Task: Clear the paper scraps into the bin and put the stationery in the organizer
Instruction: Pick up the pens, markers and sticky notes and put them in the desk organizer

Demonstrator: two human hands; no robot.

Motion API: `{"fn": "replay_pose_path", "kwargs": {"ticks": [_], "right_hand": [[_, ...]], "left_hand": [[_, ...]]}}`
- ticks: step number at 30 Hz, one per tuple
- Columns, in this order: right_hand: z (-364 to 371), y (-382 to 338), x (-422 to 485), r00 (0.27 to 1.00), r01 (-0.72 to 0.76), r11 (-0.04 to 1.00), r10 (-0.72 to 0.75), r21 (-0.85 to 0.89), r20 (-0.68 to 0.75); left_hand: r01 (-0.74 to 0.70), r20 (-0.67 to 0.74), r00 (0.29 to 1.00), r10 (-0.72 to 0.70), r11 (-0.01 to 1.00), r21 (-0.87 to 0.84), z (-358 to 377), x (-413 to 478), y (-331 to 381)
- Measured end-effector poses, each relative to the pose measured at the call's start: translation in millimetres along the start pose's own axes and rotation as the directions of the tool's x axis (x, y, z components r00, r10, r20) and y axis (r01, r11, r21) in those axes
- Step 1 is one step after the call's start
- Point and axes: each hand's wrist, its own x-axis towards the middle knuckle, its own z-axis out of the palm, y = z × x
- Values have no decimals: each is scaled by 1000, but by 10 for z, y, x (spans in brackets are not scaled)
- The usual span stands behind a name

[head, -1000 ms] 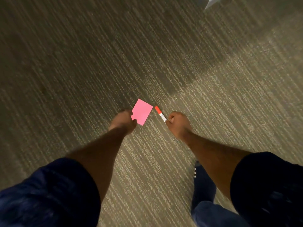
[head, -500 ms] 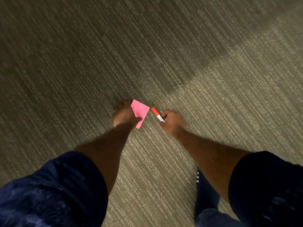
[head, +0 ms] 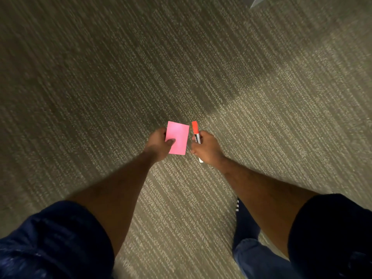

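Note:
My left hand (head: 159, 144) grips a pink sticky-note pad (head: 178, 135) by its left edge, thumb pressed on its face, holding it above the carpet. Just to its right, my right hand (head: 206, 149) is closed round a white marker with an orange cap (head: 195, 130); the cap points away from me and the white tail pokes out below my fist. The two hands hang close together, a small gap between pad and marker. No bin or organizer is in view.
Grey-green striped carpet (head: 100, 87) fills the view, with a darker shadow band across the middle. A pale object corner (head: 256, 1) shows at the top right edge. My leg in blue jeans and a dark shoe (head: 246, 224) stand at the lower right.
Both hands have lifted off the carpet: the pink pad and the marker, which lay on the floor under my fingers, are now held up, upright and side by side.

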Motion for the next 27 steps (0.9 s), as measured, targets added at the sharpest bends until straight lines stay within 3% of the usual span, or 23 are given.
{"fn": "replay_pose_path", "kwargs": {"ticks": [5, 10, 27], "right_hand": [[-46, -493, -357, 999, -37, 988, 36, 150, 7], [-77, -1248, -882, 995, 32, 964, -57, 263, 88], [211, -4553, -3163, 942, 325, 890, -335, 320, -27]], "left_hand": [[66, 18, 998, -64, 941, -332, -337, -507, 204], [76, 13, 997, -81, 859, -506, -992, -1108, 529], [-218, -234, 967, 100, 802, -556, -4256, -3465, 2076]]}}
